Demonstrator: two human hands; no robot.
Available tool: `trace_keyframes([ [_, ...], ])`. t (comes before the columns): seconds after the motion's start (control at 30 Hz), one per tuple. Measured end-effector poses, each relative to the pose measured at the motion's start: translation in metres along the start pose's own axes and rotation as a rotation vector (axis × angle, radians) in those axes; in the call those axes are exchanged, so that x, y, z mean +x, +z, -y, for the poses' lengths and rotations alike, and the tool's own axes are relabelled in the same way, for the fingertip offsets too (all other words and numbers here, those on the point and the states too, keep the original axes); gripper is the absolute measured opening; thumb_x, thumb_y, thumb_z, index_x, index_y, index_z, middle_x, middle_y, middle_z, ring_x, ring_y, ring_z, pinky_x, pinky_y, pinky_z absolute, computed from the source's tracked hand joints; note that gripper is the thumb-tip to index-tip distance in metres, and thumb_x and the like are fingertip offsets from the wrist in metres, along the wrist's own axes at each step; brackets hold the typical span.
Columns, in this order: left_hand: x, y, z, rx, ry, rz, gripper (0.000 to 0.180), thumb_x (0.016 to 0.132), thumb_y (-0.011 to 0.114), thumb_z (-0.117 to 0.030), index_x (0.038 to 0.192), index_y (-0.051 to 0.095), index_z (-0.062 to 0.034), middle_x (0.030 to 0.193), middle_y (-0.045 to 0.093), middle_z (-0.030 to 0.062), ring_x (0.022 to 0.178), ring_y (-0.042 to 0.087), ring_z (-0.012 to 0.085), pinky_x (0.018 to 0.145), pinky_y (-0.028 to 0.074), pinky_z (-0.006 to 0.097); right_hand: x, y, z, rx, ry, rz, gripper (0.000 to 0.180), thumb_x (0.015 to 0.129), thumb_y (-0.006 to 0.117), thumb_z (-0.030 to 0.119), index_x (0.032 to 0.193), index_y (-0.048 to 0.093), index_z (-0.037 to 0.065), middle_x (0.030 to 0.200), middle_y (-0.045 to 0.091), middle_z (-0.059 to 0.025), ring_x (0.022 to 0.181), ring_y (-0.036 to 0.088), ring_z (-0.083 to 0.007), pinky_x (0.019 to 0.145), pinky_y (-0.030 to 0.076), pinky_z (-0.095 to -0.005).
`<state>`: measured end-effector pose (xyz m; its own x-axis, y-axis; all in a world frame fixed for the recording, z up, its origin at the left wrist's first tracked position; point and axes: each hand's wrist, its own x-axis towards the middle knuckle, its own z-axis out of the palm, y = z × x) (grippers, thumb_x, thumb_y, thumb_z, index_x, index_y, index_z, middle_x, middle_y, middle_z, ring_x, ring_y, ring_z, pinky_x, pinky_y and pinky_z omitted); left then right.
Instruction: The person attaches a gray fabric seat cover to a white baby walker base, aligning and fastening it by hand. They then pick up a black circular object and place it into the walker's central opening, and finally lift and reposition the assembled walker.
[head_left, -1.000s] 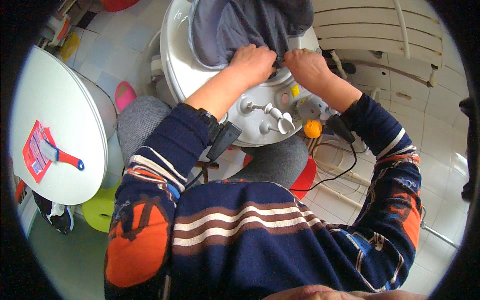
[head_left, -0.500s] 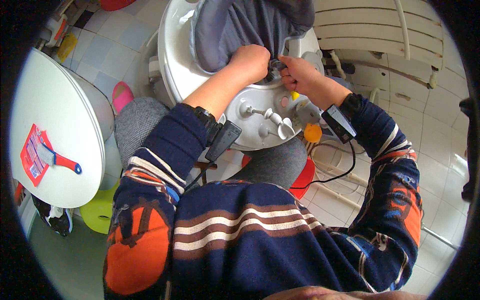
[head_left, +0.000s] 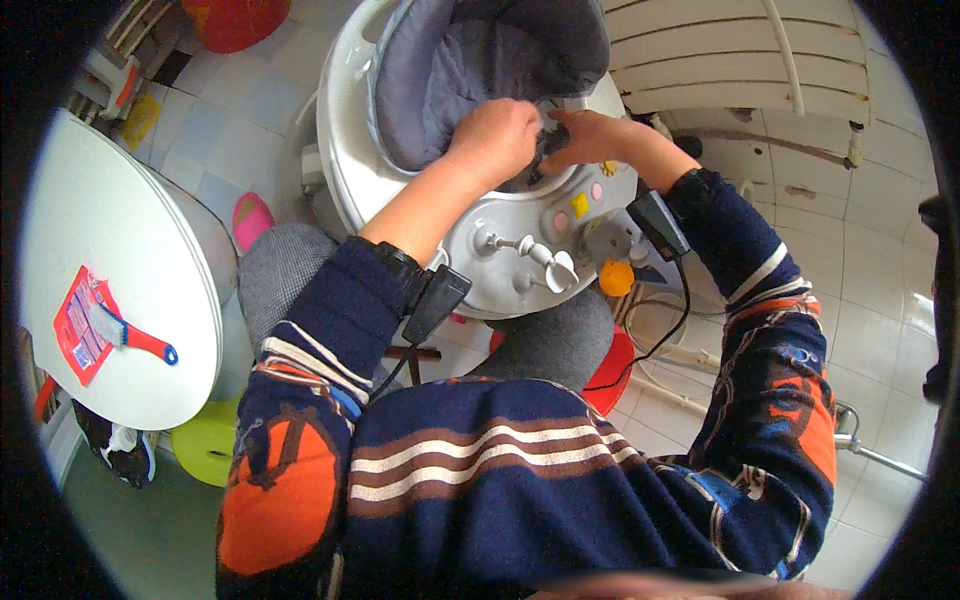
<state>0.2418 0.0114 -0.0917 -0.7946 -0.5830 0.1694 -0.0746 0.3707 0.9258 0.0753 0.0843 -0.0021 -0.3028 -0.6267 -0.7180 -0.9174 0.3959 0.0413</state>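
Observation:
In front of me is a baby walker with a white and grey plastic tray [head_left: 475,285] and a grey padded fabric seat [head_left: 405,100]. My left hand [head_left: 495,142] is closed at the seat's front edge, by a dark crumpled piece [head_left: 549,138]. What its curled fingers hold is hidden. From the other side my right hand [head_left: 597,140] reaches to that same dark piece, its thumb and forefinger apart around it. Nearest to me on the tray is a grey and white toy spindle [head_left: 530,250]. Yellow and pink buttons [head_left: 579,206] and an orange round toy [head_left: 616,278] sit to its right.
A white round table [head_left: 150,240] at left carries a red-handled brush [head_left: 135,338] on a red packet [head_left: 75,330]. Below it is a lime green stool [head_left: 205,445]. A red tub [head_left: 235,20] stands far left, a white radiator [head_left: 730,60] far right. Hoses run along the right floor.
My right hand has gone from a closed pinch to fingers spread at the dark piece. The seat's inside shows more, and the walker appears shifted slightly left. My left hand stays closed.

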Motion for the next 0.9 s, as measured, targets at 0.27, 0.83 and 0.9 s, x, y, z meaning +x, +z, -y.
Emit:
trace_keyframes([
  [0.27, 0.012, -0.034, -0.022, -0.338, 0.230, -0.189, 0.029, 0.084, 0.066, -0.010, 0.111, 0.067, -0.0021, 0.105, 0.070, 0.0141, 0.098, 0.067, 0.0307, 0.086, 0.052, 0.038, 0.039, 0.012, 0.010, 0.641, -0.501, -0.278, 0.026, 0.087, 0.072, 0.015, 0.111, 0.066, 0.008, 0.107, 0.069, -0.0059, 0.100, 0.064, -0.0179, 0.086, 0.052, -0.0350],
  [0.83, 0.019, -0.025, 0.003, 0.126, -0.012, -0.258, 0.032, 0.079, 0.062, -0.016, 0.110, 0.072, -0.0108, 0.111, 0.068, 0.0113, 0.109, 0.060, 0.0365, 0.095, 0.045, 0.052, -0.050, -0.036, 0.056, 0.433, -0.106, -0.450, 0.056, 0.085, 0.076, 0.021, 0.131, 0.053, -0.003, 0.102, 0.068, -0.0091, 0.080, 0.064, -0.0110, 0.071, 0.053, -0.0283],
  [0.9, 0.018, -0.026, 0.001, 0.109, -0.010, -0.196, 0.037, 0.079, 0.062, -0.016, 0.116, 0.069, -0.0104, 0.115, 0.066, 0.0129, 0.113, 0.058, 0.0372, 0.096, 0.045, 0.052, -0.041, -0.044, 0.054, 0.655, -0.166, -0.353, 0.042, 0.090, 0.068, 0.014, 0.127, 0.055, -0.002, 0.094, 0.068, -0.0084, 0.066, 0.063, -0.0105, 0.060, 0.054, -0.0263],
])
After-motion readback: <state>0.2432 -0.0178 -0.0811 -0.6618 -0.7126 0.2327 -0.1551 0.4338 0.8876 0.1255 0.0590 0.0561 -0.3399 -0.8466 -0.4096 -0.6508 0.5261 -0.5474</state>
